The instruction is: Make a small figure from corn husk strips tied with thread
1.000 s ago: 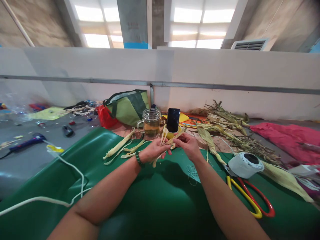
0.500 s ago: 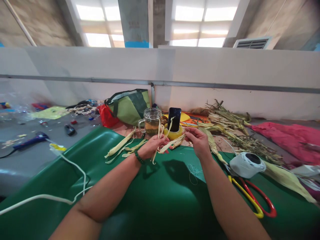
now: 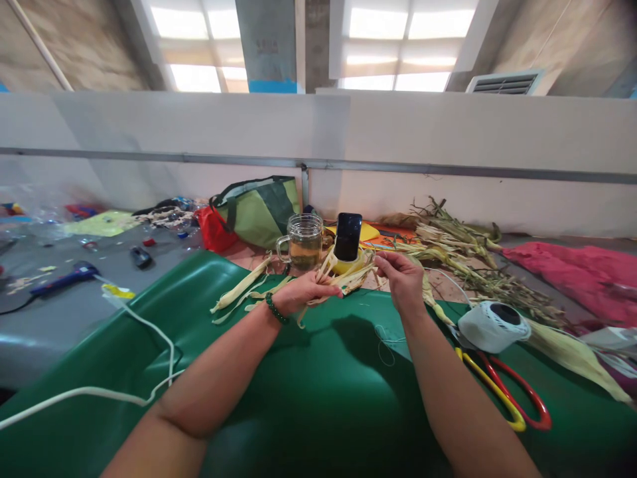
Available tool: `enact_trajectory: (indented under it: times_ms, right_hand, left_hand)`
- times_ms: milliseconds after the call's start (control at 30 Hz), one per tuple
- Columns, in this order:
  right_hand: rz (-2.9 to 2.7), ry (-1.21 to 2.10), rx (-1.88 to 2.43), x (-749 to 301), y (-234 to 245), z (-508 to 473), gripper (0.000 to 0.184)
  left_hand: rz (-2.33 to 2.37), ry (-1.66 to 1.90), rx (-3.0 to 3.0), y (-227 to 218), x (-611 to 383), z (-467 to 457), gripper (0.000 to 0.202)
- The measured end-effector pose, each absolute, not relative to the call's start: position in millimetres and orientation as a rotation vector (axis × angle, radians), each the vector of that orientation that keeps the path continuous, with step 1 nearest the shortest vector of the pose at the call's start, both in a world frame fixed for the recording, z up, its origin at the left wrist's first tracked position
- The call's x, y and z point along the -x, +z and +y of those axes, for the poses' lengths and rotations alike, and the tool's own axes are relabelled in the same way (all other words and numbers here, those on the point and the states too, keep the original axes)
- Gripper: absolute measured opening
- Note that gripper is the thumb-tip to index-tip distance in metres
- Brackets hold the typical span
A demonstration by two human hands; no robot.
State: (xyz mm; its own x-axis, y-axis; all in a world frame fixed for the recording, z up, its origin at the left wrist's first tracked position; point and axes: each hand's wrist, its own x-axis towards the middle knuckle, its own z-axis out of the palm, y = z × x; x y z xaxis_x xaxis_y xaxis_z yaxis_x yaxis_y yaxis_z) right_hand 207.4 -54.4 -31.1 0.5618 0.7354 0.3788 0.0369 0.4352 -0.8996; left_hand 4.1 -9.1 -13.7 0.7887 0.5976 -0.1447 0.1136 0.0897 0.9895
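Note:
My left hand [image 3: 312, 290] is closed around a bundle of dried corn husk strips [image 3: 355, 277], with strips sticking up above the fist and a tail hanging below. A green bead bracelet [image 3: 276, 309] circles that wrist. Just right of the bundle's far end, my right hand [image 3: 402, 277] is closed in a pinch. What lies between its fingertips is too thin to make out. Behind the husks a dark phone [image 3: 348, 236] leans upright on a yellow tape roll [image 3: 344, 267]. Loose thread [image 3: 385, 346] lies on the green mat [image 3: 308, 398] below the hands.
A glass mug [image 3: 304, 249] of amber liquid stands behind my left hand, with flat husks [image 3: 241, 287] beside it. At right are a white spool [image 3: 492, 326], scissors with red and yellow handles [image 3: 522, 392] and dry stalks [image 3: 458, 245]. A white cable [image 3: 89, 393] crosses the left side.
My left hand has turned, so its back and thumb now face up and the husk strips lean more to the right. My right hand has shifted slightly right, away from the bundle.

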Motion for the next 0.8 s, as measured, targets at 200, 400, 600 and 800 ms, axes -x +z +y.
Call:
enact_trajectory:
  times_ms: [200, 400, 600, 800]
  right_hand:
    - [-0.630, 0.566, 0.875, -225.4, -31.0, -48.9, 0.029]
    - [-0.549, 0.594, 0.768, -240.3, -31.3, -45.9, 0.028]
    - [-0.468, 0.679, 0.682, -238.9, -29.2, -46.4, 0.031]
    - [-0.486, 0.705, 0.693, -242.5, -28.4, -45.4, 0.036]
  left_hand:
    - [0.583, 0.372, -1.346, -12.8, -1.4, -3.2, 0.035]
    - [0.568, 0.341, -1.294, -12.8, -0.3, 0.5, 0.032]
    - [0.596, 0.386, -1.295, -13.0, 0.2, 0.3, 0.028]
    - [0.644, 0.399, -1.281, -11.9, 0.8, 1.3, 0.024]
